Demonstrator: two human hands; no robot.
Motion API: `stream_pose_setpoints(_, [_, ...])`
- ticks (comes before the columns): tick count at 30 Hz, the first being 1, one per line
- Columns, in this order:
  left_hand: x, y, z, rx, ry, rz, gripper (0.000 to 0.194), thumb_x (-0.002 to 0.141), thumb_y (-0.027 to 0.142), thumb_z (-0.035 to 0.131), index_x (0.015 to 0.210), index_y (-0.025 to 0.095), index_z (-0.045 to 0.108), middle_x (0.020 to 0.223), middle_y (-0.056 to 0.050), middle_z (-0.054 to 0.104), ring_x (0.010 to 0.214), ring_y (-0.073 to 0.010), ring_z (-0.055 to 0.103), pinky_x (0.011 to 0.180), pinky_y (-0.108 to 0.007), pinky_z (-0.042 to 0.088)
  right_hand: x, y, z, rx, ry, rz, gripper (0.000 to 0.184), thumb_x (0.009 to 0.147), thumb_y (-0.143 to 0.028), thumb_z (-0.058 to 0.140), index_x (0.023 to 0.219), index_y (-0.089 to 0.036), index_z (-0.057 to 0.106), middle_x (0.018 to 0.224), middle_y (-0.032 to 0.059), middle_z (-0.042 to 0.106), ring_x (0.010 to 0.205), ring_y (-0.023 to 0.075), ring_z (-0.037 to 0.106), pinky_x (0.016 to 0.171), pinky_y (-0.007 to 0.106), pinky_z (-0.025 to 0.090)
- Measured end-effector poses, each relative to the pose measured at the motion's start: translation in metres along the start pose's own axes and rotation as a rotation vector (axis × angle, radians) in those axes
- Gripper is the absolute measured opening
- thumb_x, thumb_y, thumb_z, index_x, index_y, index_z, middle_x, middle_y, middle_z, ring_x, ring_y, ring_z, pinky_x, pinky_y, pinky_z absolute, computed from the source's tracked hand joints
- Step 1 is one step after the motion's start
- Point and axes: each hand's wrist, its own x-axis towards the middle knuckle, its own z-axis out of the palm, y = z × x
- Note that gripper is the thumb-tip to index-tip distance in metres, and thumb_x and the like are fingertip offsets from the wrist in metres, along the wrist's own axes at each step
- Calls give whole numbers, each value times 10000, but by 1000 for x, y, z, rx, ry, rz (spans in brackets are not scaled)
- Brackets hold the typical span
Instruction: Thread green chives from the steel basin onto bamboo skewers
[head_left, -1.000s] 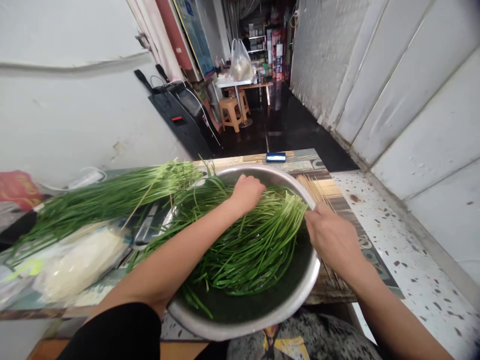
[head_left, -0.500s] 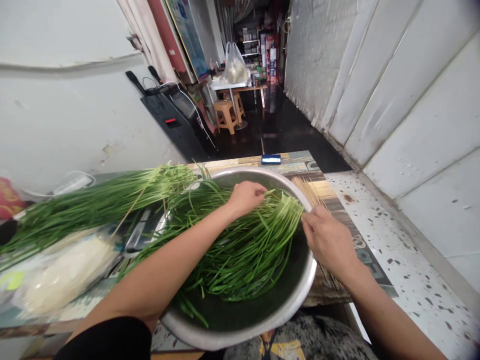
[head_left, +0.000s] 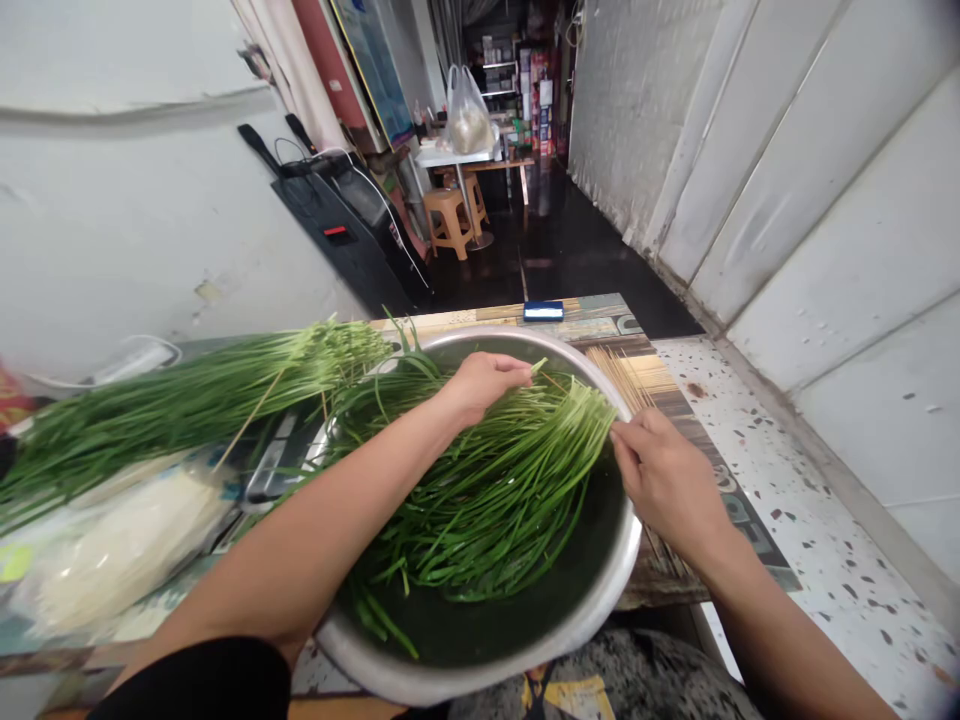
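Note:
A wide metal basin (head_left: 600,600) sits at the near edge of the table, holding water and a fan of green chive stalks (head_left: 495,490). My left hand (head_left: 480,385) reaches over the basin, fingers pinched on a chive stalk near the cut ends at the far rim. My right hand (head_left: 664,480) rests at the basin's right rim, thumb and fingers closed against the cut ends of the chives. A bundle of thin bamboo skewers (head_left: 637,385) lies on the table just beyond my right hand.
A long heap of chives (head_left: 172,405) lies on the table to the left, above a clear bag of pale noodles (head_left: 127,545). A blue phone (head_left: 543,311) sits at the far table edge. Terrazzo ledge (head_left: 810,540) at right; dark corridor with stools beyond.
My left hand has gone from pressing flat on the chives to pinching a stalk and lifting its end. The right hand shifted slightly at the rim. The view has dipped a little.

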Motion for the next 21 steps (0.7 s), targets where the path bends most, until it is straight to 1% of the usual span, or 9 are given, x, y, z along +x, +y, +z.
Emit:
stream_pose_setpoints(5, [0,1,1,-118,-6,-86,65,701,136,689,761,131,713,702,-53,676,616,-92,539,658,-247,387,1,-1,-1,17,3,-4,299,925,-291,383,745,-173,591,790,24,507,622,94,450,536,247,270])
stream_pose_setpoints(10, [0,-1,5,-188,-35,-124,74,721,149,688,786,118,704,698,-59,670,562,-76,511,549,-223,317,2,-1,-1,31,6,-10,305,926,-290,373,740,-171,584,782,24,497,621,96,452,534,243,274])
stream_pose_setpoints(16, [-2,1,5,-272,-59,-166,60,726,140,694,779,115,701,709,-54,674,600,-76,540,566,-218,332,2,-1,0,55,21,-19,310,925,-282,372,741,-168,594,779,32,507,627,101,455,536,240,281])
stream_pose_setpoints(21, [-4,3,5,-320,-73,-187,39,700,134,715,736,131,699,721,-50,673,627,-88,546,641,-242,382,2,-2,-1,60,40,-26,322,929,-277,363,743,-166,601,767,36,507,629,104,459,540,242,286])
